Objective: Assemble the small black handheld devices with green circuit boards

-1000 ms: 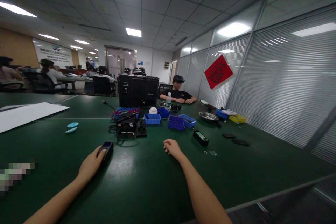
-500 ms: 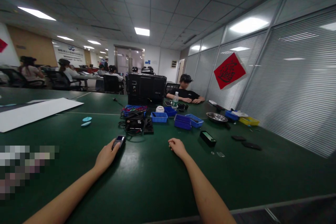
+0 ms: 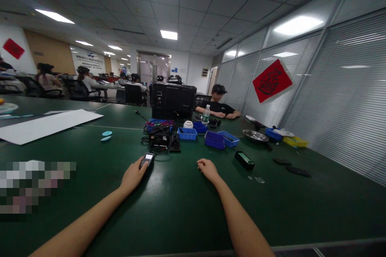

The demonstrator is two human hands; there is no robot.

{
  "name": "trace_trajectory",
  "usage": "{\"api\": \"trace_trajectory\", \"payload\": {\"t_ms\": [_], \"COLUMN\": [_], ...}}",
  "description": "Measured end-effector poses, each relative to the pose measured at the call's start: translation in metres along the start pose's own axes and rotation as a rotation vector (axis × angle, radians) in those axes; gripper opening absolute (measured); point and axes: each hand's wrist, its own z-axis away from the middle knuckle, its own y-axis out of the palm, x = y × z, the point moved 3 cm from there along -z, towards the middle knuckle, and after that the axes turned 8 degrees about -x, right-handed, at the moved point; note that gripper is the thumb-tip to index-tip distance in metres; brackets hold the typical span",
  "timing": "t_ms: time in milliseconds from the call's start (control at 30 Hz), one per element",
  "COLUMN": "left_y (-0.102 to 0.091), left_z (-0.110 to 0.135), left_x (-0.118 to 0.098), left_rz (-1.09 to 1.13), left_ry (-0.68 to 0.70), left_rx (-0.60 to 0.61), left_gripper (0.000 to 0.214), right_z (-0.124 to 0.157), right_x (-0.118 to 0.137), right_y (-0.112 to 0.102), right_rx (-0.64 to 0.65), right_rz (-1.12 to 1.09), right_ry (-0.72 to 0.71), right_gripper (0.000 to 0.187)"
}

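My left hand [image 3: 134,174] is wrapped round a small dark handheld device [image 3: 147,161] with a lit whitish screen at its far end. Its thumb lies on the front face below the screen. My right hand [image 3: 208,169] rests on the green table [image 3: 175,217] with its fingers curled in, and nothing shows in them. To the right of that hand lies a black open box [image 3: 244,160] with a green inside. A small ring [image 3: 250,178] and a clear thin piece [image 3: 259,180] lie in front of the box.
Beyond my hands stand tangled cables with a black unit [image 3: 159,139], blue trays [image 3: 187,133], a baseball [image 3: 188,124], a water bottle [image 3: 206,115] and a black monitor-like case [image 3: 173,100]. A metal pan [image 3: 255,136] stands at right. A person [image 3: 218,106] sits across the table.
The view has turned slightly left, so everything sits further right. The device's screen looks brighter, and my left hand has shifted a little to the right. My right hand stays curled on the table.
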Motion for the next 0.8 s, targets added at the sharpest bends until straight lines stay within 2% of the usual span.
{"api": "trace_trajectory", "payload": {"t_ms": [267, 433, 533, 600, 700, 800], "left_y": [-0.002, 0.004, 0.000, -0.014, -0.047, -0.083], "left_z": [0.001, -0.001, -0.003, -0.003, 0.002, 0.013], "left_x": [-0.002, 0.003, 0.007, 0.007, 0.010, 0.036], "left_rz": [0.032, 0.060, 0.083, 0.074, -0.059, -0.236], "left_ry": [-0.013, -0.013, -0.025, 0.013, 0.092, 0.009], "left_rx": [0.014, -0.006, -0.048, -0.089, -0.091, -0.001], "left_gripper": [0.055, 0.058, 0.060, 0.061, 0.060, 0.061], "right_z": [0.001, 0.001, 0.001, 0.000, 0.001, 0.001], "right_x": [0.003, 0.004, 0.003, 0.002, 0.001, 0.001], "right_y": [-0.001, -0.001, -0.002, -0.003, -0.003, -0.004], "right_rx": [0.010, 0.023, 0.025, 0.026, 0.023, 0.016], "right_rz": [0.041, 0.021, 0.003, -0.003, -0.009, -0.018], "right_ry": [0.009, 0.018, 0.021, 0.024, 0.025, 0.017], "right_gripper": [0.021, 0.021, 0.022, 0.023, 0.023, 0.023]}}
